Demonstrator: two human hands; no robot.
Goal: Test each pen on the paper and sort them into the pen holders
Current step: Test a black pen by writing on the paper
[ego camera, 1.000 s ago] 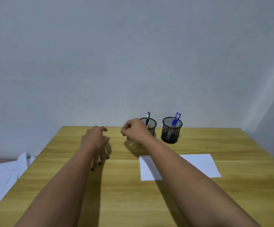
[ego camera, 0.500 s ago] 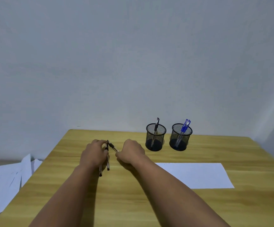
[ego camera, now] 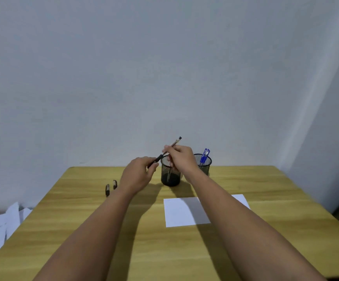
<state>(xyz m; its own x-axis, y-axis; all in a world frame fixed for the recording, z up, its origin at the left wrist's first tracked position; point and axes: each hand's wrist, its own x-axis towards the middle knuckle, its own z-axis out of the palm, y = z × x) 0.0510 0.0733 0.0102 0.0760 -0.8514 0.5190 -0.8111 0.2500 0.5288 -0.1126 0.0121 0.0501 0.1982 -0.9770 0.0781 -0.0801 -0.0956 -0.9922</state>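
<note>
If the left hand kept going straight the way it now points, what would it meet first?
Probably the left pen holder, just beyond the left hand, which grips the pen's dark end; depth is unclear.

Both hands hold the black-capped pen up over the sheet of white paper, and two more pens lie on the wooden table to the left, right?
Not quite. The head view shows the black-capped pen, held by both hands, raised above the left black mesh pen holder, not over the sheet of white paper. The rest stands.
</note>
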